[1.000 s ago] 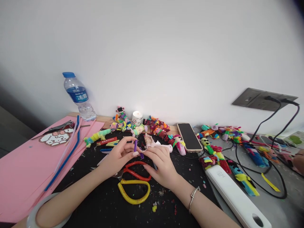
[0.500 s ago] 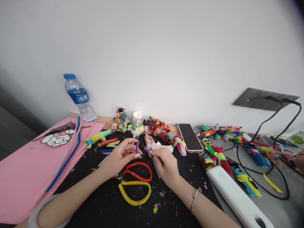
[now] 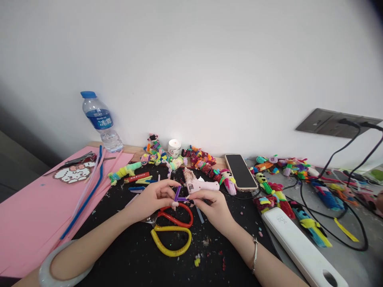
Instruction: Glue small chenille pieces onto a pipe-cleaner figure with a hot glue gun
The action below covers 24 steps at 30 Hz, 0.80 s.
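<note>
Between thumb and fingers, my left hand (image 3: 151,202) pinches a short purple pipe cleaner piece (image 3: 178,191) standing nearly upright. A second purple pipe cleaner piece (image 3: 182,199), lying almost level, is pinched in my right hand (image 3: 214,207). The two pieces meet in a corner shape; whether they are joined I cannot tell. Under my hands lie scissors with red and yellow handles (image 3: 171,252), their blades partly hidden by my left hand. Just behind my right hand rests a pale pink glue gun (image 3: 202,185). A translucent stick (image 3: 200,215) lies near my right fingers.
Pipe cleaner figures (image 3: 155,153) line the wall, with more dolls (image 3: 311,223) at right. A water bottle (image 3: 100,119) leans left; a phone (image 3: 241,171) and white device (image 3: 299,243) lie right. Black cables (image 3: 302,199) cross the grey surface. Pink sheets (image 3: 26,215) cover the left.
My right hand's purple piece has come left to meet the one in my left hand; they were apart before. The left piece now leans slightly. The whole view has shifted a little.
</note>
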Tool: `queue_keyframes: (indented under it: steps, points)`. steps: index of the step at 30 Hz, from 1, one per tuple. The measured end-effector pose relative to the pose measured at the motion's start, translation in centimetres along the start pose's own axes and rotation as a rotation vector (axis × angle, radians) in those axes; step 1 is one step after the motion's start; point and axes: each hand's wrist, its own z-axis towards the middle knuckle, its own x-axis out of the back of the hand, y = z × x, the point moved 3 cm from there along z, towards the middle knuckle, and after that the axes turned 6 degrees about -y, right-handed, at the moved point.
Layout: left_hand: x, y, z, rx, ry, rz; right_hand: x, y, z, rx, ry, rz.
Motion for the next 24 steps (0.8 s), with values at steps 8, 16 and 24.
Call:
queue_keyframes:
  steps: [8, 16, 24]
  points:
    - [0.1, 0.0, 0.1, 0.003, -0.024, -0.028, 0.2, 0.4, 0.2, -0.107, -0.052, 0.253]
    - [-0.4, -0.1, -0.2, 0.037, -0.093, -0.053, -0.5, 1.4, 0.2, -0.194, -0.12, 0.472]
    - [-0.3, -0.2, -0.3, 0.04, -0.076, 0.004, -0.5, 1.4, 0.4, -0.259, -0.138, 0.505]
